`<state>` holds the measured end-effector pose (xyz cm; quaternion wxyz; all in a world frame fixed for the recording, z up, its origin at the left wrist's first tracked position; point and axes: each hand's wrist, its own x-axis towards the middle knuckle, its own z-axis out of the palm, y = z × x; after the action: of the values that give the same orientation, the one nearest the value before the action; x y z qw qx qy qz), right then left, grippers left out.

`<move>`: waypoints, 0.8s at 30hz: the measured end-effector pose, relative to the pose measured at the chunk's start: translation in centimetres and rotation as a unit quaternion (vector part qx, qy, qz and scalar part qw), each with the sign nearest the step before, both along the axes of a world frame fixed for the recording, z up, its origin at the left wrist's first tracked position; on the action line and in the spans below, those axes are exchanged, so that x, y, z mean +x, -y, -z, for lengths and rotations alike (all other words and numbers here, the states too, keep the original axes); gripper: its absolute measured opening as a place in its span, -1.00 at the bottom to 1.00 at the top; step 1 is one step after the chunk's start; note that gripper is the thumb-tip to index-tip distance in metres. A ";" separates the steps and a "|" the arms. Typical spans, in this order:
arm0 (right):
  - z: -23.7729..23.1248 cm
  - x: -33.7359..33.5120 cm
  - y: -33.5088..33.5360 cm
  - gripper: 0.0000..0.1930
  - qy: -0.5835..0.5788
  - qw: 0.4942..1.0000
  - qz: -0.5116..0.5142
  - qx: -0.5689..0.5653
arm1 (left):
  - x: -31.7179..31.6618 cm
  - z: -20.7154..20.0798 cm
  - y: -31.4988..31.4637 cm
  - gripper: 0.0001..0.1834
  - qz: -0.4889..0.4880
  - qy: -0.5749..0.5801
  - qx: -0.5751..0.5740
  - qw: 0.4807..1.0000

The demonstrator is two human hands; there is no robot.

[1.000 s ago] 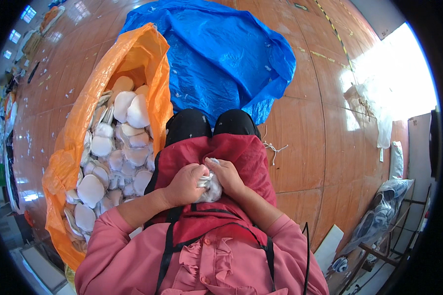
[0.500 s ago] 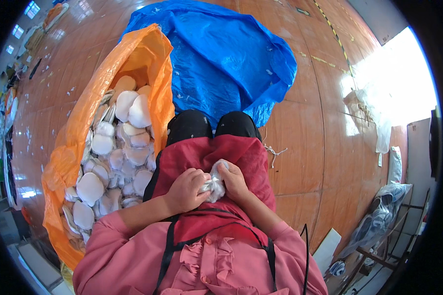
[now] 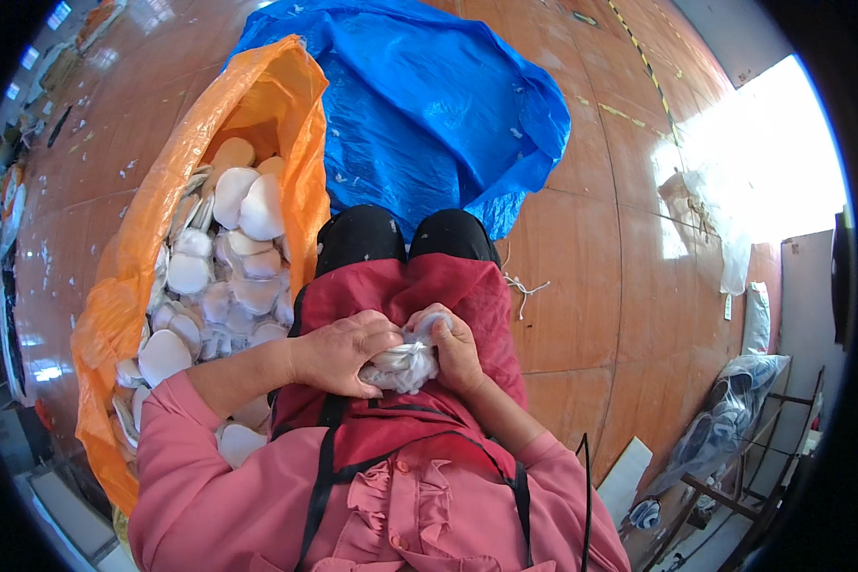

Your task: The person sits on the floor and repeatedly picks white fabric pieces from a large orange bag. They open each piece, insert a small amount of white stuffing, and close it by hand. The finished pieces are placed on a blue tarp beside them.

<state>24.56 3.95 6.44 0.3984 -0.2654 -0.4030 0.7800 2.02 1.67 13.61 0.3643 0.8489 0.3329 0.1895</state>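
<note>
Over my lap, both hands grip a crumpled, whitish bundle (image 3: 407, 370); I cannot tell whether it is fibre or thin cloth. My left hand (image 3: 346, 352) curls over its left side with the thumb beneath. On the other side, my right hand (image 3: 459, 355) pinches its upper right part between thumb and fingers. Below the bundle lies the red apron (image 3: 486, 310) across my thighs. To my left stands an open orange woven sack (image 3: 114, 329), full of flat, rounded white pads (image 3: 189, 274); my left forearm crosses over its near right part.
A large blue plastic sheet or sack (image 3: 410, 105) spreads on the brown floor beyond my knees. White string (image 3: 526, 287) lies right of my knee. At the far right stand a metal frame (image 3: 734, 496) and clear plastic wrapping (image 3: 725, 419).
My left hand has spread over the bundle, its thumb now lower. More of the bundle shows between the hands, looser and wider than before. The view has shifted slightly.
</note>
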 end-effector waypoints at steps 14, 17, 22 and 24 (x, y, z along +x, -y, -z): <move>-5.8 -7.2 -5.7 -0.52 -0.198 0.970 0.037 0.139 | -2.3 -2.6 -1.9 -0.58 -0.044 0.045 0.377 0.924; -6.6 -8.7 -5.3 -0.50 -0.204 0.972 0.049 0.101 | -2.1 -1.9 -0.6 -0.52 -0.114 0.038 0.388 0.914; -6.2 -8.9 -5.5 -0.48 -0.249 0.964 0.026 0.086 | -1.1 -1.2 0.6 -0.55 -0.157 0.024 0.419 0.894; -6.2 -9.0 -5.5 -0.47 -0.248 0.966 0.052 0.053 | -0.6 -1.3 0.4 -0.59 -0.177 0.026 0.435 0.882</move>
<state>15.52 9.45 12.61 0.5393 -0.0628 -0.3182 0.7771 1.46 1.26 14.96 -0.0730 0.8436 0.3518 0.3990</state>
